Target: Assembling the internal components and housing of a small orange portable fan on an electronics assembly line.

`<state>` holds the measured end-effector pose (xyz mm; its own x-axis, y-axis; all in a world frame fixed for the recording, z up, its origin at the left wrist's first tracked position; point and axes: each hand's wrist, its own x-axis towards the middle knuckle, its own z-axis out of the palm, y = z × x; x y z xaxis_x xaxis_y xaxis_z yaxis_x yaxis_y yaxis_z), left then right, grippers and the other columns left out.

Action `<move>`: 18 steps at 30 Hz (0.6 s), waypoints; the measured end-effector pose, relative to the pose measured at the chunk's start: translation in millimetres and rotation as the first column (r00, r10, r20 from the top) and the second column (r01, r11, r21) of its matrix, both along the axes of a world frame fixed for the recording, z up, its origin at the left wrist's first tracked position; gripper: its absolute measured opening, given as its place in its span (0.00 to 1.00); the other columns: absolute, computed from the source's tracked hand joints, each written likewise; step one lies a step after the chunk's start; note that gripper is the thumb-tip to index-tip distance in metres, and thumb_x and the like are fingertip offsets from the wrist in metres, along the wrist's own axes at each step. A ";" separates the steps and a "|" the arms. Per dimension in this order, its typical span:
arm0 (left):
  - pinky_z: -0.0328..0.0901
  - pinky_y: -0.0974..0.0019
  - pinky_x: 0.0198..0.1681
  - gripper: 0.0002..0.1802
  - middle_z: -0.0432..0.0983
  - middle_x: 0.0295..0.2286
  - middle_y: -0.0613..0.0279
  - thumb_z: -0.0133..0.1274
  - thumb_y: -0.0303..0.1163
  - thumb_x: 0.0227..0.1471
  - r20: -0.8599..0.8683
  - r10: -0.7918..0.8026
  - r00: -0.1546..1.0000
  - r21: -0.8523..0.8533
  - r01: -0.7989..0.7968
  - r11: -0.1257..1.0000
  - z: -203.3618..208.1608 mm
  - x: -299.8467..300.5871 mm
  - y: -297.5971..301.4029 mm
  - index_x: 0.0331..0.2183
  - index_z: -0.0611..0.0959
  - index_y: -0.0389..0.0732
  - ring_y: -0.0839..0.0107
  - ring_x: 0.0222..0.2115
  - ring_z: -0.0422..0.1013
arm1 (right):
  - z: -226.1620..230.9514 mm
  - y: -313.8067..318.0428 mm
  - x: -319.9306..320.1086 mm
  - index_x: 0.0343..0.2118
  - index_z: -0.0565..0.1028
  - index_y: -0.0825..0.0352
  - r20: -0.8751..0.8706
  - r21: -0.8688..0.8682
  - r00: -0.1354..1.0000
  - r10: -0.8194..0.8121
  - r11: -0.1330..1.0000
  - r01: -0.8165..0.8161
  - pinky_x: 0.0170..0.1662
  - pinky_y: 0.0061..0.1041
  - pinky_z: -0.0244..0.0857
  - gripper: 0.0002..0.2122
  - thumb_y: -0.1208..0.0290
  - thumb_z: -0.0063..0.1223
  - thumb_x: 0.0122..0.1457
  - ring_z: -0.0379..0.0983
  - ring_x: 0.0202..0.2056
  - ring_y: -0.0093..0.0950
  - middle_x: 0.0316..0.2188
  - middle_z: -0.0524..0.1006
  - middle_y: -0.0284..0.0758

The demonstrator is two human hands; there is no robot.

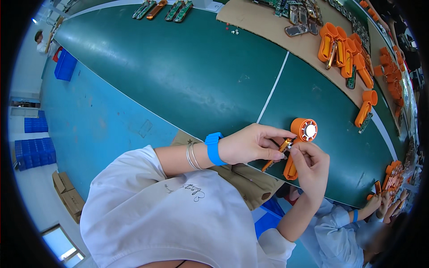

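Note:
Over the near edge of the green table, my left hand (250,145) pinches a slim shiny copper-orange part (269,165) between thumb and fingers. My right hand (313,167) is closed in a pinch at the upper end of that part, by a tiny white piece that looks like a connector; its exact shape is too small to tell. Beside and partly behind my fingers stands an orange handheld-fan housing (296,126), its round head fitted with a white disc and its handle pointing toward me. A blue band and two bangles circle my left wrist.
Several orange fan housings (328,30) with copper parts lie on cardboard (263,26) at the far right. One housing (364,108) with a green circuit board (365,123) lies nearer. More boards (178,11) sit at the far edge. A co-worker's hands (373,203) work at lower right.

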<state>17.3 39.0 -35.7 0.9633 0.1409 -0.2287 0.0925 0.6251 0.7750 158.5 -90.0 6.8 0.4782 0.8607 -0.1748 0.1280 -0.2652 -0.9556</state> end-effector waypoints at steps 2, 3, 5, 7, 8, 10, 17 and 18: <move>0.67 0.69 0.49 0.29 0.73 0.45 0.55 0.52 0.20 0.53 -0.008 0.004 1.000 0.007 -0.004 1.000 -0.8 -0.4 0.0 0.56 0.66 0.36 0.72 0.44 0.71 | -0.3 -0.2 1.1 0.28 0.74 0.77 -0.001 -0.015 1.000 0.007 1.000 -0.007 0.20 0.13 0.52 0.02 0.83 0.52 0.54 0.60 0.19 0.10 0.23 0.71 0.30; 0.67 0.69 0.49 0.29 0.73 0.45 0.55 0.52 0.20 0.53 -0.009 0.003 1.000 0.007 -0.003 1.000 -1.4 -0.5 -0.2 0.56 0.66 0.36 0.72 0.44 0.71 | -1.0 -0.5 1.7 0.27 0.74 0.77 0.011 -0.021 1.000 0.014 1.000 -0.014 0.20 0.13 0.51 0.02 0.83 0.52 0.54 0.59 0.19 0.10 0.23 0.71 0.29; 0.67 0.70 0.49 0.29 0.74 0.44 0.56 0.52 0.20 0.52 -0.002 -0.002 1.000 0.014 0.002 1.000 -2.5 -0.2 -0.5 0.56 0.67 0.39 0.73 0.43 0.71 | -1.1 -0.2 2.0 0.27 0.74 0.76 0.023 -0.027 1.000 0.019 0.999 -0.019 0.19 0.14 0.49 0.02 0.83 0.52 0.54 0.58 0.18 0.10 0.22 0.70 0.29; 0.67 0.70 0.49 0.29 0.75 0.43 0.56 0.52 0.20 0.52 -0.012 -0.001 1.000 0.029 0.001 1.000 -2.4 -0.2 -0.6 0.56 0.67 0.40 0.73 0.43 0.71 | -1.0 0.7 2.3 0.27 0.75 0.76 0.022 -0.031 1.000 0.021 0.999 -0.020 0.19 0.14 0.48 0.02 0.83 0.53 0.53 0.56 0.18 0.10 0.22 0.70 0.28; 0.67 0.70 0.49 0.29 0.75 0.42 0.57 0.53 0.19 0.52 -0.023 0.001 1.000 0.045 0.000 0.999 -2.3 -0.2 -0.7 0.56 0.67 0.41 0.74 0.42 0.71 | -0.7 1.2 2.2 0.27 0.75 0.76 0.021 -0.031 1.000 0.021 0.999 -0.020 0.19 0.14 0.48 0.02 0.83 0.53 0.53 0.56 0.18 0.10 0.22 0.70 0.28; 0.67 0.71 0.48 0.30 0.75 0.42 0.57 0.53 0.19 0.52 -0.016 0.014 1.000 0.049 -0.013 0.999 -2.7 0.7 -2.4 0.56 0.67 0.41 0.74 0.42 0.71 | 0.2 2.2 1.1 0.26 0.75 0.76 0.002 -0.026 1.000 0.007 1.000 -0.007 0.19 0.14 0.47 0.01 0.83 0.53 0.52 0.55 0.18 0.10 0.21 0.70 0.28; 0.68 0.71 0.48 0.30 0.76 0.41 0.57 0.53 0.17 0.50 -0.017 0.028 0.999 0.221 -0.024 0.975 -3.9 2.1 -5.9 0.55 0.68 0.41 0.75 0.41 0.72 | -2.1 0.6 -1.9 0.26 0.75 0.75 0.111 0.000 0.994 0.011 1.000 -0.011 0.19 0.15 0.47 0.01 0.83 0.55 0.51 0.55 0.17 0.10 0.20 0.70 0.28; 0.68 0.71 0.48 0.30 0.76 0.41 0.57 0.53 0.17 0.50 -0.016 0.027 1.000 0.221 -0.022 0.975 -5.2 2.5 -7.1 0.55 0.68 0.41 0.75 0.41 0.72 | -2.5 0.2 -2.6 0.26 0.75 0.75 0.125 0.002 0.992 0.002 1.000 -0.002 0.19 0.15 0.47 0.01 0.83 0.55 0.50 0.55 0.17 0.11 0.20 0.70 0.28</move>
<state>19.8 31.9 -40.9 0.9547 0.2135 -0.2075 0.0953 0.4412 0.8923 155.9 -89.8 4.4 0.4946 0.8619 -0.1122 0.2466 -0.2629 -0.9328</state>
